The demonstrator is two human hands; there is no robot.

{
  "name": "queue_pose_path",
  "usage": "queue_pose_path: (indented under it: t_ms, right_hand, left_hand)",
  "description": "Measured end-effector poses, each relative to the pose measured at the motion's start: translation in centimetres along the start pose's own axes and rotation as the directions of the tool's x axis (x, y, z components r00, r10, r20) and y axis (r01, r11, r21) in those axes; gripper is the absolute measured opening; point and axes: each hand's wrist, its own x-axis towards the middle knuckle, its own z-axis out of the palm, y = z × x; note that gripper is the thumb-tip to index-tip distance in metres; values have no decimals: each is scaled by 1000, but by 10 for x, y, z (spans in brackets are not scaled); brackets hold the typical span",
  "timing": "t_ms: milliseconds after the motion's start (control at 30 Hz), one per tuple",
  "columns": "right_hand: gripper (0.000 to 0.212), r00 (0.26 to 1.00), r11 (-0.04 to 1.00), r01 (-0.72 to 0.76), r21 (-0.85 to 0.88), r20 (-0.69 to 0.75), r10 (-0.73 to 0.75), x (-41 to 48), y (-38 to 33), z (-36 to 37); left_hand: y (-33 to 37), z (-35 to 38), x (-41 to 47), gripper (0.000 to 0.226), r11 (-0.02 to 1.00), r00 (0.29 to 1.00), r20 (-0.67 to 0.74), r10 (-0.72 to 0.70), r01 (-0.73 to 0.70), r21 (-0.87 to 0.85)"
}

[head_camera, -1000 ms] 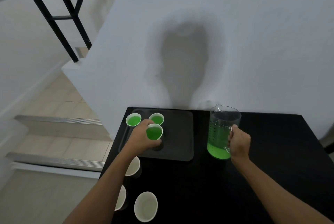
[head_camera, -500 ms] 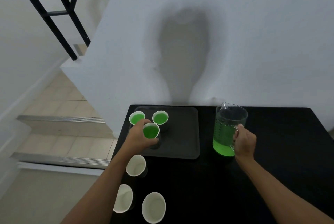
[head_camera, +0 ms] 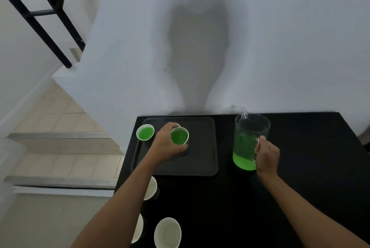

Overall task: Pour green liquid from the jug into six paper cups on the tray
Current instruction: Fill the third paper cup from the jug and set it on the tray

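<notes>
On the far left are tiled stairs [head_camera: 60, 147] and a black rail [head_camera: 40, 17]. The black worktop [head_camera: 220, 207] holds a dark tray [head_camera: 202, 147]. At the tray's left edge stands a paper cup [head_camera: 145, 132] full of green liquid. Just beside it, the left hand [head_camera: 166, 147] has its grip wrapped around a second full cup [head_camera: 179, 136] on the tray. Another cup [head_camera: 177, 125] peeks out behind that hand. Nearer the person, three empty cups [head_camera: 167, 232] sit on the worktop, off the tray. To the right of the tray stands the clear jug [head_camera: 248, 141], partly full of green liquid. The right hand [head_camera: 267, 155] has its grip closed on the jug's handle.
</notes>
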Motion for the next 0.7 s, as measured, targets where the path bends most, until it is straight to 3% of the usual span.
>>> queue_pose_path:
  t_ms: [700]
  right_hand:
    - [45,994,998,-25,57,109,18,-12,32,-4]
  left_hand:
    - [24,74,65,68,1000,1000,18,-18,18,17]
